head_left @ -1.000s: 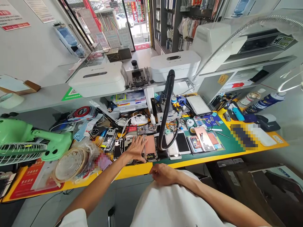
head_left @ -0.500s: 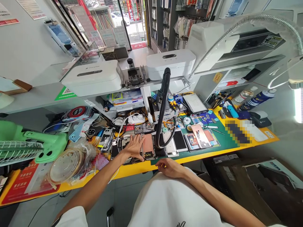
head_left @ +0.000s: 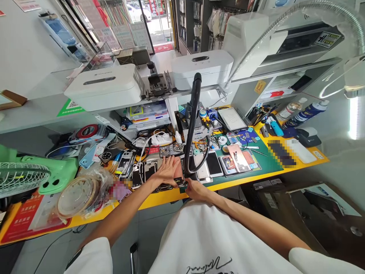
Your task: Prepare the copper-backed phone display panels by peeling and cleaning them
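Note:
My left hand (head_left: pixel 167 170) lies spread over a pink-backed opened phone (head_left: pixel 177 166), whose dark inner parts show at its near end. At that phone's near right corner is my right hand (head_left: pixel 197 189), its fingers curled into a pinch. What those fingertips hold, if anything, is too small to make out. Several opened phones (head_left: pixel 137 176) lie side by side to the left. To the right are a white-edged phone (head_left: pixel 202 167) and a phone with a black screen (head_left: pixel 214 164). A black gooseneck arm (head_left: pixel 194 118) rises just beyond my hands.
Phone parts and a pink phone panel (head_left: pixel 238 158) lie on the green mat (head_left: pixel 273 163). Left stand a green fan (head_left: pixel 57 173) and a bagged round tub (head_left: pixel 78 196). A blue spray can (head_left: pixel 305 115) stands at the right. White boxes (head_left: pixel 105 85) line the shelf above.
My left hand has shifted right onto the pink-backed phone. My right hand has come forward from the bench edge to that phone's near corner. The view has shifted slightly.

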`<state>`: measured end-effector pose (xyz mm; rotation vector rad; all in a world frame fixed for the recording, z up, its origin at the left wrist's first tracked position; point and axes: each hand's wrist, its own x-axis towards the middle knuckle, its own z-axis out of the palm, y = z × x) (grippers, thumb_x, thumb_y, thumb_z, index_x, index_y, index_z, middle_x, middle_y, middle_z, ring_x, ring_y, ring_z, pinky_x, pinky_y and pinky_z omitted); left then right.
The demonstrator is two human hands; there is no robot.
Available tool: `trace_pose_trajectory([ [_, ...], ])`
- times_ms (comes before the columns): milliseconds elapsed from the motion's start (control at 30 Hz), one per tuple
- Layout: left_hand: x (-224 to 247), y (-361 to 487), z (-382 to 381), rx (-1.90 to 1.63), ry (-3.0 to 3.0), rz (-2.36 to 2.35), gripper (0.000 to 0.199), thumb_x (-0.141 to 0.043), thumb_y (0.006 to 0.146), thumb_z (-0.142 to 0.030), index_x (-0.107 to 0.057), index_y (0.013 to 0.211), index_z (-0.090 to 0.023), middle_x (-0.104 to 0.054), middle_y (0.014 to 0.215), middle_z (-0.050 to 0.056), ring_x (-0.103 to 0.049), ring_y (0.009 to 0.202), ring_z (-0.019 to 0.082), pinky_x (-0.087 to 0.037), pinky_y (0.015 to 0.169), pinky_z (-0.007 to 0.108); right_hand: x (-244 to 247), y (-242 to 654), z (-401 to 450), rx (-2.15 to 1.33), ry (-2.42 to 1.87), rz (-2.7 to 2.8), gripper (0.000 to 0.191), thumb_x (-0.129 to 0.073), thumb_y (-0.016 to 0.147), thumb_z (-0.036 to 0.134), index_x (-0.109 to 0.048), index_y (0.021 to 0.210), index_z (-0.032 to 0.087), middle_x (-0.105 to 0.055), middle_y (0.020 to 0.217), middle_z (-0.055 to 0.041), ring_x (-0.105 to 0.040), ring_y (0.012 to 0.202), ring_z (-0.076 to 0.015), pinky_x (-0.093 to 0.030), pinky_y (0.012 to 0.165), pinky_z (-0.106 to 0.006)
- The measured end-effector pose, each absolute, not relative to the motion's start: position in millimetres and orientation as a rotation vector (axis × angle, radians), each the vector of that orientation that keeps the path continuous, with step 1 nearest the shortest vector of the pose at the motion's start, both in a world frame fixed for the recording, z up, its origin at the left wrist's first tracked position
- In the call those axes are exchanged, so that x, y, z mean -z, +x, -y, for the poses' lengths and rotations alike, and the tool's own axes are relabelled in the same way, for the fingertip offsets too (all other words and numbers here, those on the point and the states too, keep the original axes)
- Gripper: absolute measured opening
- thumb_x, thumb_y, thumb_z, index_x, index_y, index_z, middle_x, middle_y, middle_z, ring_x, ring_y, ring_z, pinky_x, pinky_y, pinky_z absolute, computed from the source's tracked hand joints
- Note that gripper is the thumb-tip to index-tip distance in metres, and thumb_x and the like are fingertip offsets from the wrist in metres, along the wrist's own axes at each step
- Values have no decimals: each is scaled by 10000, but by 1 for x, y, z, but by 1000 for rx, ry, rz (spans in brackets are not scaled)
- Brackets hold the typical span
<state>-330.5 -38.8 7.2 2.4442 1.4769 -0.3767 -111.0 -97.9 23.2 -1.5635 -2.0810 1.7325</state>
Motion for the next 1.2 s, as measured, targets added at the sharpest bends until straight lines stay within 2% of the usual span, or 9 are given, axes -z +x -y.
trace_pose_trajectory([
  [200, 1, -325, 37, 368, 2428, -1472, 647, -618, 938, -449, -412, 1513, -235, -290, 1646, 128, -275, 1493, 386, -197, 1191, 675, -13, -121, 89, -2120, -1594, 1701, 337, -630, 997, 337, -589, 1279, 159, -646, 1187, -88, -675, 957, -206, -600, 814, -391],
  [433, 6, -329, 39, 343, 2425, -1453, 705, -603, 936, -488, -354, 1550, -246, -242, 1667, 128, -222, 1513, 395, -135, 1202, 683, -9, -118, 87, -2396, -1530, 1214, 316, -616, 1007, 343, -596, 1259, 153, -659, 1132, -77, -680, 891, -182, -606, 752, -348],
  [733, -7, -328, 37, 354, 2439, -1426, 645, -620, 937, -448, -415, 1509, -232, -302, 1637, 133, -291, 1483, 389, -213, 1183, 679, -10, -118, 90, -2397, -1551, 1020, 329, -624, 1001, 341, -592, 1271, 157, -651, 1165, -83, -675, 930, -196, -600, 792, -374],
  [867, -15, -328, 40, 353, 2445, -1410, 660, -615, 933, -470, -409, 1513, -230, -291, 1644, 133, -282, 1488, 388, -193, 1190, 675, -14, -117, 92, -2380, -1567, 1039, 323, -621, 1003, 344, -594, 1264, 155, -656, 1145, -80, -677, 907, -189, -602, 772, -362],
  [967, -16, -328, 40, 345, 2443, -1419, 667, -614, 931, -478, -407, 1515, -231, -292, 1643, 133, -279, 1489, 388, -193, 1190, 674, -17, -115, 91, -2347, -1596, 1091, 321, -615, 1007, 350, -596, 1260, 153, -659, 1134, -78, -678, 896, -185, -603, 763, -355],
  [1200, -17, -328, 31, 281, 2440, -1459, 605, -617, 935, -458, -458, 1467, -219, -411, 1559, 136, -401, 1412, 363, -303, 1148, 644, -9, -119, 97, -2274, -1725, 1439, 291, -620, 1002, 363, -625, 1195, 144, -663, 1117, -75, -674, 909, -188, -597, 782, -365],
])
